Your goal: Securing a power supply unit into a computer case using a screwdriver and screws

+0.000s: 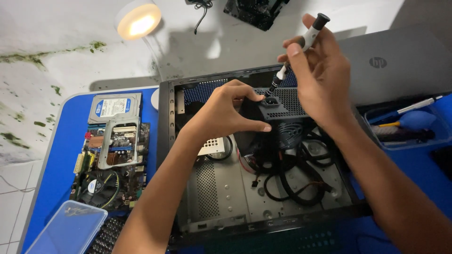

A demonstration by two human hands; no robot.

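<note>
The slim grey-and-black precision screwdriver (301,44) stands tilted over the open black metal computer case (221,197), its tip down on the black perforated power supply box (282,104) near the case's far wall. The right hand (320,75) pinches the screwdriver's shaft between its fingertips. The left hand (230,110) curls over the box's near corner, thumb and fingers pressed on it. Inside the case, tangled black cables (292,174) crowd the right half, while the bare perforated steel floor on the left lies open. On the blue counter (61,160), just left of the case wall, lie a green motherboard (110,174) and a silver hard drive (114,107); a clear plastic lid (68,228) sits at the near corner.
</note>
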